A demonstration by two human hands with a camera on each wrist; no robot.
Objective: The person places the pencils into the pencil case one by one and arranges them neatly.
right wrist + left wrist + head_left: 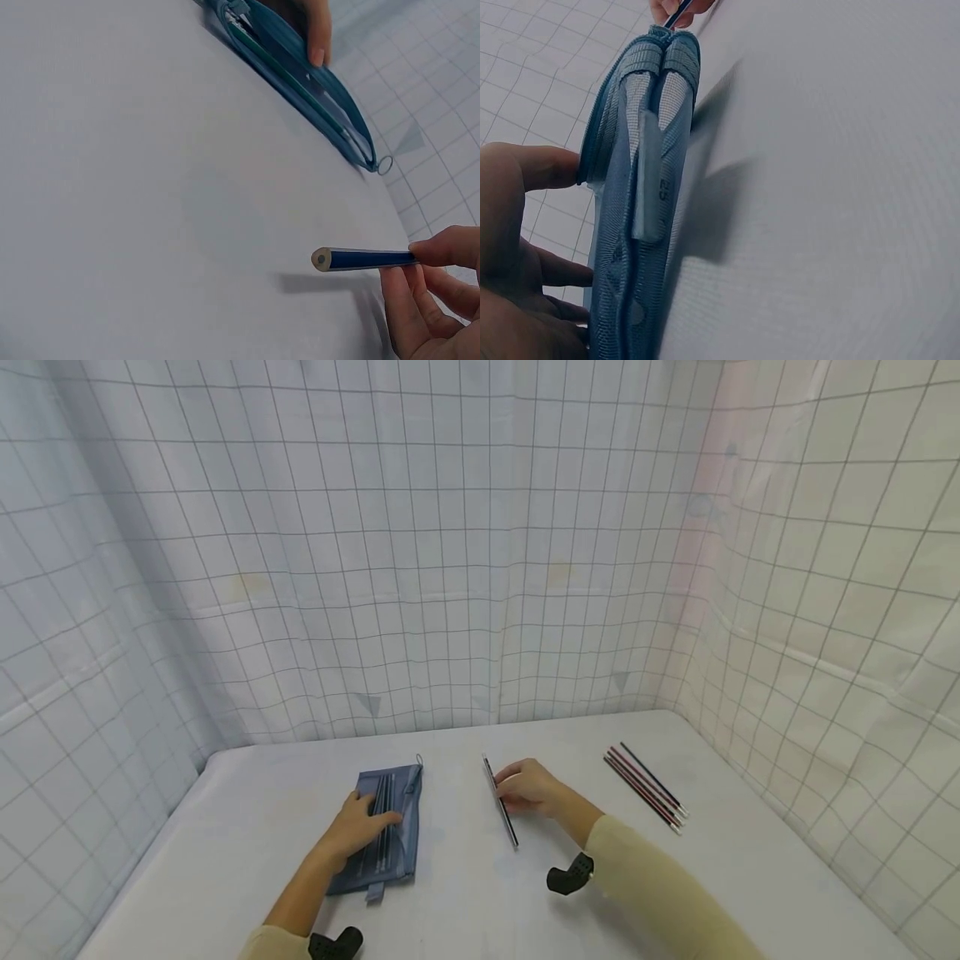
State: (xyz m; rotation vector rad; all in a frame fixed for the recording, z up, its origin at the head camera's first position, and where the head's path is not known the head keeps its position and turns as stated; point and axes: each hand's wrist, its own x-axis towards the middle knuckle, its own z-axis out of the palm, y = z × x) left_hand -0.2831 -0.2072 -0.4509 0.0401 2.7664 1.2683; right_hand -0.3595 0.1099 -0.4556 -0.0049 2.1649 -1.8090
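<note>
A blue mesh pencil case (405, 847) lies on the table, left of the middle. Its zip side gapes in the right wrist view, where the pencil case (300, 97) shows a green strip and pale bits inside. Several dark pencils (383, 802) show through the mesh. My left hand (356, 831) rests on top of the case with fingers spread, its fingertips (562, 166) touching the upper face. To the right, my right hand (531, 787) pinches a dark blue pencil (367, 259) between thumb and fingers, just above the table. The pencil's unsharpened end faces the right wrist camera.
Several red and black pencils (637, 785) with white ends lie side by side at the right of the white table (465, 910). White cloth walls with a dark grid (420, 568) stand behind and on both sides. A ring (419, 760) hangs at the case's far corner.
</note>
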